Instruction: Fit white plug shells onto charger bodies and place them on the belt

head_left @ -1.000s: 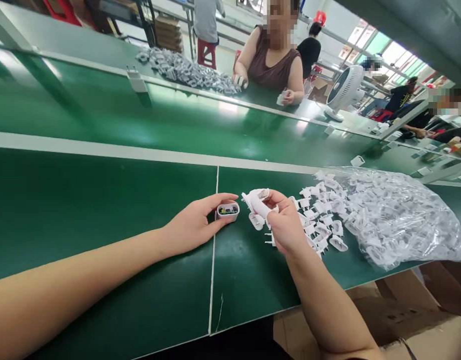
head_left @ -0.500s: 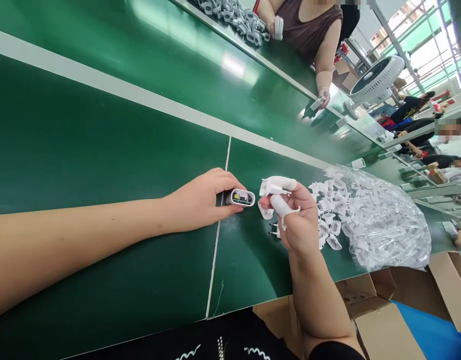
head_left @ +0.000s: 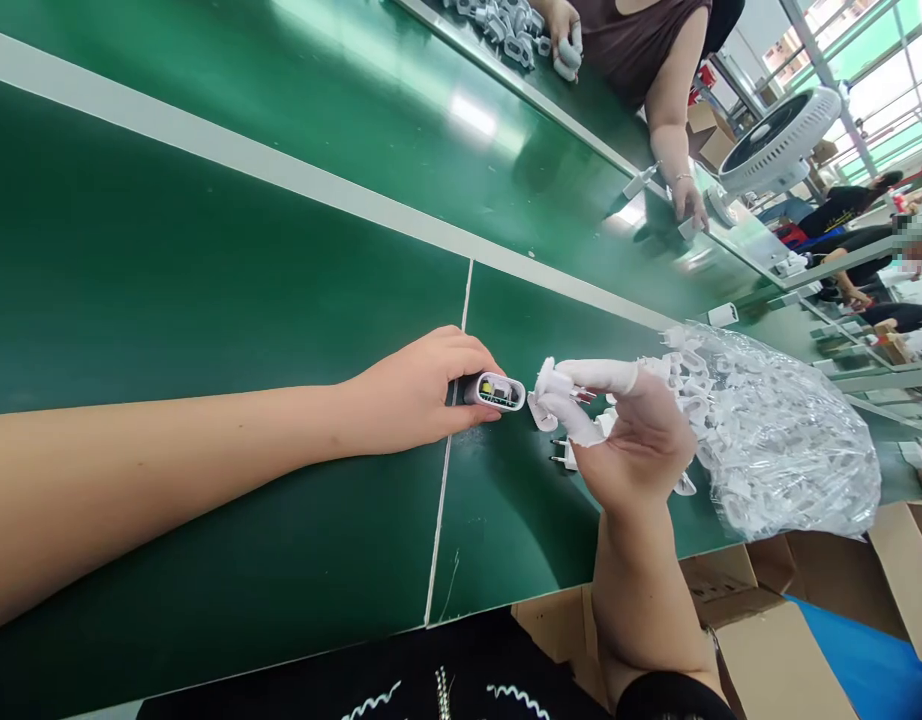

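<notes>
Left of the clear bag [head_left: 795, 440], the left hand [head_left: 431, 390] is pinching the open housing [head_left: 500, 392]; between it and the bag, the right hand [head_left: 630, 425] is pinching a white plug piece [head_left: 555, 383].

Narrow gap between housing [head_left: 498, 392] and plug piece [head_left: 557, 383], bag [head_left: 795, 440] farther right

a white fan [head_left: 782, 140] stands well beyond cardboard boxes [head_left: 782, 662].

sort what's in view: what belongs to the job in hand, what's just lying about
Part of the job, it seems:
- open white housing, in the left hand
- white pronged piece, in the right hand
- clear bag of white pieces

Apparently just about:
- fan
- cardboard boxes
</notes>
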`<state>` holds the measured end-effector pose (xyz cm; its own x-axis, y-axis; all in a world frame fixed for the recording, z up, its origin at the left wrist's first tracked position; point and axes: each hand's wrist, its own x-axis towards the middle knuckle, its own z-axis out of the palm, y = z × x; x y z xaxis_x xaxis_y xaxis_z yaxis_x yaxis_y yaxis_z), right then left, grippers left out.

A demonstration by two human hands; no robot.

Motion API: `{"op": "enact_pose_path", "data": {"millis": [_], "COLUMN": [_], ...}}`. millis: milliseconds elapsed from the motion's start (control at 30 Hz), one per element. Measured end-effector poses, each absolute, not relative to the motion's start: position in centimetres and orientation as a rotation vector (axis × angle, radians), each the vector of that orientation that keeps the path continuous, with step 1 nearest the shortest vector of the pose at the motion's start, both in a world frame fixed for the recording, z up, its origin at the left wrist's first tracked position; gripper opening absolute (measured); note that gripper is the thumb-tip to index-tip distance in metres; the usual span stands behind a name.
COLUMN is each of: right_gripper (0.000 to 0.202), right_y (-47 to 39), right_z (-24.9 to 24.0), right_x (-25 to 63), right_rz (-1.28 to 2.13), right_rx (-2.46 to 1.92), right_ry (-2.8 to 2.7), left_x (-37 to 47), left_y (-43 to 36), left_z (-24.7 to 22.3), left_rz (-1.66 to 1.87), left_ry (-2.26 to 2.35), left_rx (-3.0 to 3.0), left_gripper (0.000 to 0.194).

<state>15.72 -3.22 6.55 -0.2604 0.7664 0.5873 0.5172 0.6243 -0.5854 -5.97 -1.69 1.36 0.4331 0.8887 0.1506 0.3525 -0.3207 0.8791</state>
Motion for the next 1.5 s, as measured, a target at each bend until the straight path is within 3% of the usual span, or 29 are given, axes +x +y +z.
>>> {"op": "enact_pose_path", "data": {"millis": [133, 367, 933, 1033, 1167, 1233, 1300, 1500], "right_gripper": [0.036, 0.010, 0.014, 0.016, 0.049, 0.038, 0.026, 0.027], "right_y": [-3.2, -2.8, -3.2, -3.3, -2.8, -2.7, -2.8, -3.9], "right_z": [6.5, 5.4, 4.6, 3.8, 3.6, 4.0, 4.5, 5.0], "right_x": [15.2, 13.8, 13.2, 13.3, 14.0, 14.3, 14.5, 14.1], "right_rz": [0.171, 0.116, -0.007, 0.172, 0.643, 0.701, 0.620, 0.265], "right_rx": [-0.987, -1.019, -1.151, -1.176, -1.192, -1.126, -1.048, -0.913], "right_ry": [-2.229, -2.297, -2.220, -2.095, -1.919, -1.917, -1.922, -1.893], "left_x": [-6.0, -6.1, -5.7, -5.7, -5.8, -5.8, -5.8, -5.9], "left_y": [-1.6, -1.6, -1.9, -2.0, -2.5, -2.9, -3.3, -4.5], "left_z": [1.5, 1.5, 1.5, 1.5, 1.8, 2.1, 2.4, 2.9], "left_rz": [0.842, 0.839, 0.867, 0.864, 0.967, 1.062, 1.163, 1.257], "left_ry": [1.048, 1.031, 1.066, 1.047, 1.063, 1.064, 1.013, 0.762], "left_rx": [1.896, 1.912, 1.918, 1.953, 1.925, 1.899, 1.894, 1.779], "left_gripper": [0.030, 0.026, 0.025, 0.023, 0.024, 0.024, 0.026, 0.037]}}
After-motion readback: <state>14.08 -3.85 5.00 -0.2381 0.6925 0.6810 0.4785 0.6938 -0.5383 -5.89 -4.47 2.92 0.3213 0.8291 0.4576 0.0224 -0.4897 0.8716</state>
